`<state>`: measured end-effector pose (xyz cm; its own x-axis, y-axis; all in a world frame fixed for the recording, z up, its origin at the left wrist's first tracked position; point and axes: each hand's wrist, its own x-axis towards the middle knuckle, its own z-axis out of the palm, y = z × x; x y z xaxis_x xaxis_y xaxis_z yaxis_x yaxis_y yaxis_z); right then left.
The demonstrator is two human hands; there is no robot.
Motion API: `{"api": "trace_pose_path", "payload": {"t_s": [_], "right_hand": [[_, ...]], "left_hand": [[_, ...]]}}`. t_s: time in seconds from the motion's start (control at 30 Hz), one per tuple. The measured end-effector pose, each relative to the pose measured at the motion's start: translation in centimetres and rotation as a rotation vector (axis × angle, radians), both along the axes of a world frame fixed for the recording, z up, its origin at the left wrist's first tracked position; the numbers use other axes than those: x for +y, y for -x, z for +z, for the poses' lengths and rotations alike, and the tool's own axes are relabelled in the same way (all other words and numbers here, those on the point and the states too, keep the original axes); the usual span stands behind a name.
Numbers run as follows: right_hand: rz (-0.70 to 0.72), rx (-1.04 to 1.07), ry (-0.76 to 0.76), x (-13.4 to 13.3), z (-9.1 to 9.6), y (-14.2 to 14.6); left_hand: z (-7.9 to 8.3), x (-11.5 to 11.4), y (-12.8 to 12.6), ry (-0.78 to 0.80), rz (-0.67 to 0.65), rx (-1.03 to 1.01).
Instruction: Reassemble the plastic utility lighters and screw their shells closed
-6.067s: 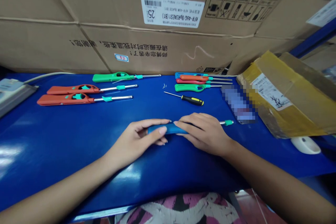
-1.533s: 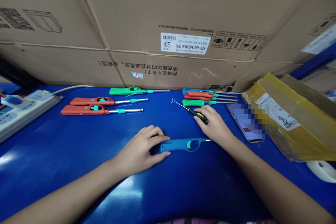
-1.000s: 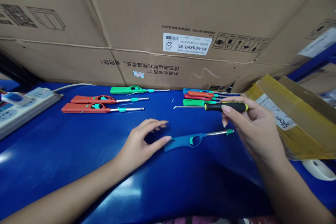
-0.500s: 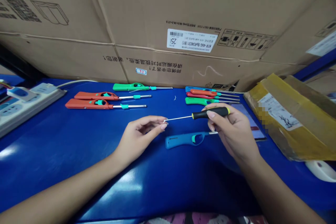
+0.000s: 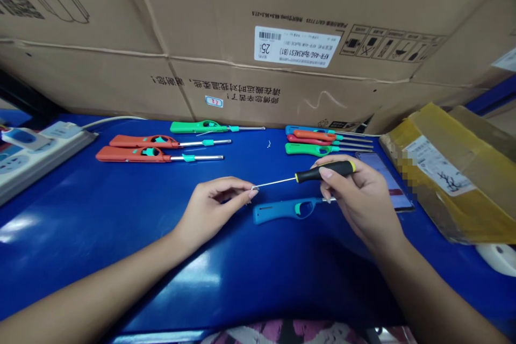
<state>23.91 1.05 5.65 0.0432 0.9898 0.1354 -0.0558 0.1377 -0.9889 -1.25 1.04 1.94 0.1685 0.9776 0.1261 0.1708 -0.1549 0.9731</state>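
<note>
My right hand (image 5: 358,193) grips a screwdriver (image 5: 324,171) by its black and yellow handle, the thin shaft pointing left. At the tip of that shaft, the thumb and fingers of my left hand (image 5: 220,201) pinch together. A tiny whitish bit shows between these fingertips, too small to name. Just below the screwdriver lies a blue long-necked lighter (image 5: 276,210) with a teal trigger. Its metal neck is partly hidden behind my right hand.
Two orange lighters (image 5: 133,154) and a green lighter (image 5: 193,127) lie at the back left, several more lighters (image 5: 304,148) at the back right. A power strip (image 5: 44,153) stands left. A phone (image 5: 377,172), a taped carton (image 5: 447,172) and a big cardboard box (image 5: 226,16) border the blue table.
The camera view has tilted down slightly. Both hands keep their hold, with the screwdriver tip still at my left fingertips.
</note>
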Motion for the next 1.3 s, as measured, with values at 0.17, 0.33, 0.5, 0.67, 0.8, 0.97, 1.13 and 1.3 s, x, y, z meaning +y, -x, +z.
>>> {"api": "trace_pose_path", "payload": {"t_s": [0.17,0.33,0.5,0.67,0.8,0.97,1.13,1.3], "right_hand": [[-0.008,-0.056,-0.026,0.1,0.0,-0.1],[0.002,-0.162,-0.055,-0.1,0.2,-0.3],[0.056,-0.316,-0.159,-0.7,0.6,-0.2],[0.157,-0.361,-0.238,-1.6,0.9,0.1],[0.196,-0.327,-0.292,-2.2,0.9,0.5],[0.256,-0.253,-0.275,-2.5,0.4,0.9],[0.217,-0.246,-0.274,-2.6,0.1,1.1],[0.119,-0.247,-0.318,-2.6,0.7,1.3]], "left_hand": [[0.2,0.1,0.2,-0.107,-0.021,0.089],[0.1,0.0,0.4,-0.280,-0.068,0.248],[-0.1,-0.1,0.7,-0.446,-0.182,0.379],[-0.3,-0.4,0.8,-0.547,-0.248,0.469],[-0.3,-0.5,0.6,-0.539,-0.264,0.449],[-0.4,-0.6,0.5,-0.504,-0.260,0.442],[-0.3,-0.5,0.6,-0.470,-0.236,0.517],[-0.3,-0.3,0.8,-0.441,-0.223,0.582]]}}
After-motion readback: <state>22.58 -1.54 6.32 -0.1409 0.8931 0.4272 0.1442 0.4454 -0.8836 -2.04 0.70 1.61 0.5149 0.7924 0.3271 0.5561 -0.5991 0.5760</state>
